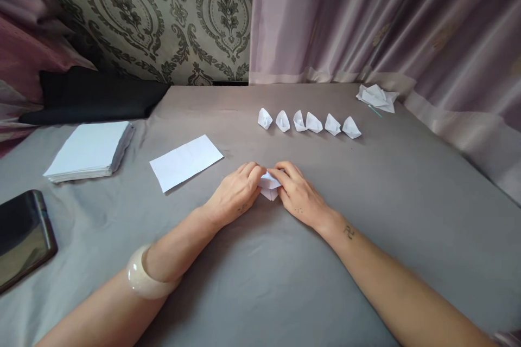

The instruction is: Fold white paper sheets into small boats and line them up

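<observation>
Between my two hands is a small folded white paper [269, 181], with a pointed lower corner and a crease across it. My left hand [240, 191] grips its left side, fingers bent over the upper edge. On the other side my right hand [300, 193] pinches the right part with thumb and fingers. Both hands rest low over the grey cloth, and the fingers partly hide the paper. Beyond them several small folded paper boats [312, 122] stand in a row. A flat white paper sheet [187, 162] lies to the left of my left hand.
A thick stack of white paper [91, 146] sits at the left, with a dark phone [25, 238] nearer me. Black cloth [97, 95] lies behind the stack. More folded paper [377, 97] lies at the back right, by the curtain [345, 16]. Grey cloth [407, 190] covers the surface.
</observation>
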{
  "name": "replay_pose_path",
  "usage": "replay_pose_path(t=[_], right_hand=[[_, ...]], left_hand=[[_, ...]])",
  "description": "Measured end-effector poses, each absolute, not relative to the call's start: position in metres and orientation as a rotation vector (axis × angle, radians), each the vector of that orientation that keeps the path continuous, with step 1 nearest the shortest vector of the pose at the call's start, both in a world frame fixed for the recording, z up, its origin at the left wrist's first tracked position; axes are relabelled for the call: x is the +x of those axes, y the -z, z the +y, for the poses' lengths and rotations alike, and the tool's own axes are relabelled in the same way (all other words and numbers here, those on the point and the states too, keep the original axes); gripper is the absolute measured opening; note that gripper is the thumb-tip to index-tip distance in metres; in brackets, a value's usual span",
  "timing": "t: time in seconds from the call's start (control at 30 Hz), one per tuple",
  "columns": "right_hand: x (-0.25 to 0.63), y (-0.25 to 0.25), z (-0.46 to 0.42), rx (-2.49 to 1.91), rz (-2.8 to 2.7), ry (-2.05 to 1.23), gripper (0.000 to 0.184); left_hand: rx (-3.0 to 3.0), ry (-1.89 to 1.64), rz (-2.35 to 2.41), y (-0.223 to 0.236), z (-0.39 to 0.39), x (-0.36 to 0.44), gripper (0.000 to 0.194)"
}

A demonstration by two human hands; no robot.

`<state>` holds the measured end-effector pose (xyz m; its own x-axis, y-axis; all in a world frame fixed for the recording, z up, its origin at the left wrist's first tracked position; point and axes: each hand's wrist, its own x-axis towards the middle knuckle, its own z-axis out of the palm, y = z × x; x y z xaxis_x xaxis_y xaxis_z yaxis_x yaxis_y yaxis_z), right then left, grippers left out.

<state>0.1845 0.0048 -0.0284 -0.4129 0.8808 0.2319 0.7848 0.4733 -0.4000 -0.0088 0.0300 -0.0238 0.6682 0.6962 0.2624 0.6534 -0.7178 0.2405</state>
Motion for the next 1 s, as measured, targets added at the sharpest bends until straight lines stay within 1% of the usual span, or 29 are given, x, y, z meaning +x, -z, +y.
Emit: replay_pose_path(t=[0.1,0.23,0.33,0.4,0.57,0.73,1.0], right_hand=[[0.189,0.032,0.006,-1.312,-2.31,-0.383,0.045],[0.196,0.031,0.005,-1.258,-2.347,-0.433,0.041],[0.198,0.027,0.001,-1.297,-2.359,-0.431,0.043],[0.198,0.026,-0.003,-1.333,-2.358,-0.377,0.043],[0.197,0.026,-0.008,-1.342,-2.453,-0.183,0.035],[0.197,0.022,-0.01,-1.373,-2.533,-0.12,0.036],[0.199,0.008,-0.021,-1.448,-2.509,-0.244,0.042]], left_hand=[[2.756,-0.495,1.061,0.023,0.031,-0.01,0.019],[2.809,-0.483,0.966,0.025,0.033,-0.015,0.026],[2.866,-0.453,0.89,0.026,0.033,-0.018,0.03],[2.92,-0.397,0.872,0.025,0.031,-0.019,0.031],[3.027,-0.291,0.891,0.021,0.028,-0.016,0.032],[3.032,-0.239,0.855,0.021,0.028,-0.018,0.03],[2.908,-0.117,0.828,0.006,0.028,-0.022,0.031]])
